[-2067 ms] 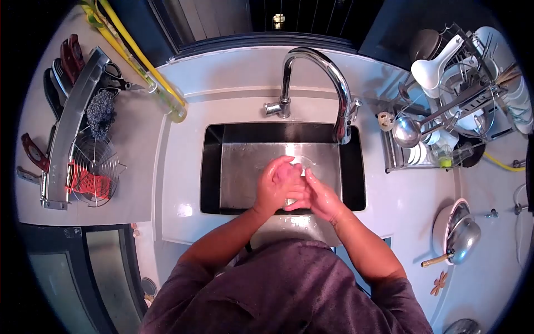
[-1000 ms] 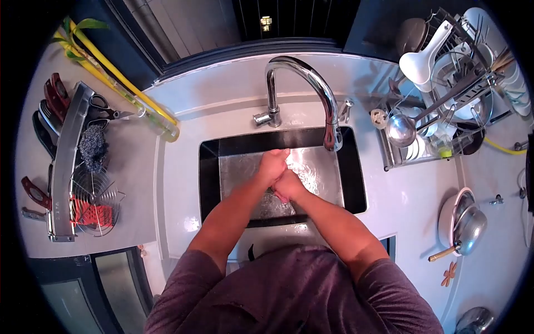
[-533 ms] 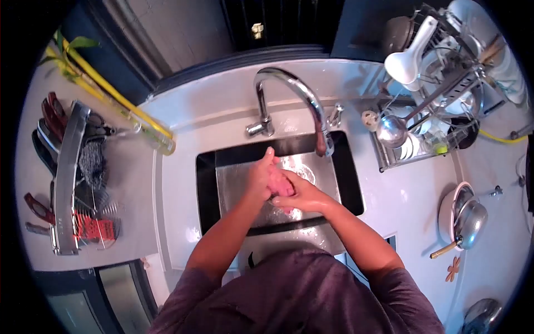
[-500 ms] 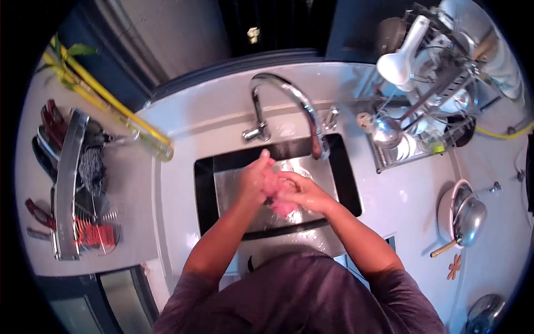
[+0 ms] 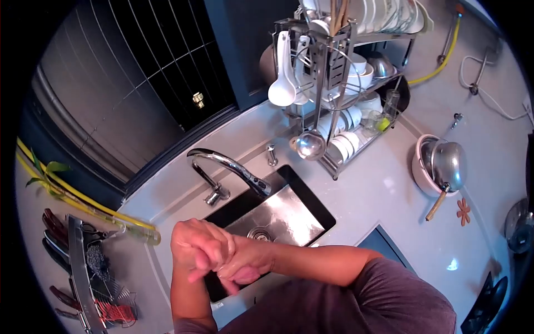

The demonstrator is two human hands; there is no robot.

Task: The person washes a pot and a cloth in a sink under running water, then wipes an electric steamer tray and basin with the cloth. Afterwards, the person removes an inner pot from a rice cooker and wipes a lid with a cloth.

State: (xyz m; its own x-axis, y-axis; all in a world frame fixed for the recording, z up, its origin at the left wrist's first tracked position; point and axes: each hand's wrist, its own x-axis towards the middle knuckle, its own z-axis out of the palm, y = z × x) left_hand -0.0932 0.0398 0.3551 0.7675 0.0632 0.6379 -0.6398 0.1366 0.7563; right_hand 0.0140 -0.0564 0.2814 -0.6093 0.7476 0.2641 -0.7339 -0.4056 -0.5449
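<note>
The left hand (image 5: 199,244) and right hand (image 5: 245,263) press together over the near left part of the sink (image 5: 292,214). Their fingers are curled and overlapping; whether they grip anything between them, I cannot tell. The drain (image 5: 260,234) is just right of the fingers, the faucet (image 5: 239,170) beyond them, and the dish rack (image 5: 364,149) well apart on the bench (image 5: 364,203), far to the right.

Dusky purple shirt (image 5: 306,309) with short, softly creased sleeves (image 5: 397,286)

The sink (image 5: 297,214) has room rightward (though the faucet (image 5: 229,160) overhangs its far rim).
</note>
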